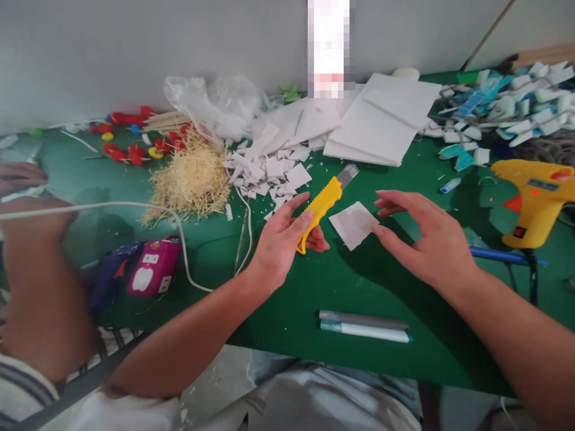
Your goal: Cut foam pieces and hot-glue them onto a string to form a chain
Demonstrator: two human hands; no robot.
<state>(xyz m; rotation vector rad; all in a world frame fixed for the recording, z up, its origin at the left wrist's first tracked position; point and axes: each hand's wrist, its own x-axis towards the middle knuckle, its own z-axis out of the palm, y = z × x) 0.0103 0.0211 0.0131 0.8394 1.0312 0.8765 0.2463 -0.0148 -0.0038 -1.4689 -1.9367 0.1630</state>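
My left hand (285, 239) is closed around the yellow grip of a utility knife (320, 209), whose wide blade points up and away to the right. Just right of the knife, a small white square piece (354, 225) lies on the green table (296, 335). My right hand (424, 239) hovers at that square's right corner, thumb and fingers apart. Its thumb tip overlaps the corner, and I cannot tell whether it touches. Beyond my left hand spreads a heap of cut white scraps (265, 170).
White sheets (381, 120) are stacked at the back. A yellow glue gun (530, 200) stands at right, near a blue pen (507, 256). Two pens (366, 326) lie in front. Straw-like shreds (191, 179), a pink power socket (154, 267), a white cable (184, 251) and another person's arm (42, 269) are left.
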